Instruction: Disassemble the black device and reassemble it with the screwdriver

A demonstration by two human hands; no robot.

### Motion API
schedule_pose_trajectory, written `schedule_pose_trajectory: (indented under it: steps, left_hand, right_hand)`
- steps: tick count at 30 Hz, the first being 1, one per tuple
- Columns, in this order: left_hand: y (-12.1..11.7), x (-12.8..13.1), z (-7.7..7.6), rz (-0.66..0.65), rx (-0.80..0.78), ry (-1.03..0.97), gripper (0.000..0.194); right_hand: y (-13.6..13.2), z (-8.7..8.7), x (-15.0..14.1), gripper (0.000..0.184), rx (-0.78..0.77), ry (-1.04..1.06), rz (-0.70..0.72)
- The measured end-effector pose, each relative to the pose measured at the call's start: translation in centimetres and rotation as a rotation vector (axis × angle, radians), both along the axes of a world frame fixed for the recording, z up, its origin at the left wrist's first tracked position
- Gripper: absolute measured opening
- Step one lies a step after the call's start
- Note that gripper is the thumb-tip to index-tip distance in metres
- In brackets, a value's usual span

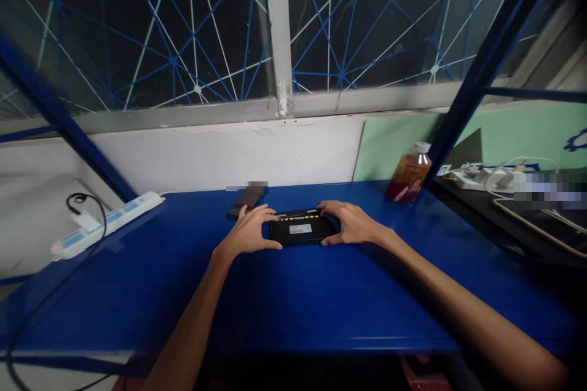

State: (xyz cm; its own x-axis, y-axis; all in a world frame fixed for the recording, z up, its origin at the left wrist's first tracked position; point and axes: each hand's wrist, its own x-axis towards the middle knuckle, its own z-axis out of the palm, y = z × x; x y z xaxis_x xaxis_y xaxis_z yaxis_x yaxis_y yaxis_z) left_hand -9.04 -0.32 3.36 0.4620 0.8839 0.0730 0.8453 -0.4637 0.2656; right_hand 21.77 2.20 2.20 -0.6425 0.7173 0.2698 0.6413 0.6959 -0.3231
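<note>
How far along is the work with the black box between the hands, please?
Looks done: the flat black rectangular box with yellow marks has its white label facing up, above the blue tabletop. In hand: the left hand and right hand grip opposite ends. Left: at least letting go, I think; anything further, I cannot tell.

Left hand (253,229) and right hand (351,223) curled, facing inward

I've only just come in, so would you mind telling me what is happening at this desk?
A person's left hand and right hand grip a flat black case from opposite ends at the blue table. A dark phone-like object lies just behind the left hand.
</note>
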Motion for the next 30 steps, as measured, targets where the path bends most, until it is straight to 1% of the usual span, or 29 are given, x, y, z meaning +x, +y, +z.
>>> schedule_pose_trajectory:
  steps: [6, 10, 13, 18, 26, 30]
  left_hand:
    - [-0.1, -0.2, 0.5, -0.013, -0.037, -0.018, 0.066]
    - [-0.2, -0.4, 0.9, -0.005, -0.057, -0.069, 0.064]
    - [-0.3, -0.5, 0.9, -0.001, -0.061, -0.118, 0.062]
    - [-0.2, -0.4, 0.6, -0.012, -0.051, -0.156, 0.06]
    - [0.3, -0.5, -0.2, -0.023, -0.075, -0.123, 0.061]
    - [0.3, -0.5, -0.1, -0.014, -0.096, -0.118, 0.061]
  right_hand:
    - [0.0, 0.0, 0.2, 0.059, -0.042, 0.087, 0.003]
    - [0.1, 0.3, 0.3, 0.06, -0.072, 0.142, -0.004]
    - [0.3, 0.2, 0.4, 0.06, -0.066, 0.147, 0.002]
    - [0.5, -0.1, 0.4, 0.061, -0.074, 0.15, 0.023]
    - [0.7, 0.1, 0.4, 0.063, -0.092, 0.152, 0.054]
    - [0.7, 0.1, 0.4, 0.064, -0.107, 0.136, 0.044]
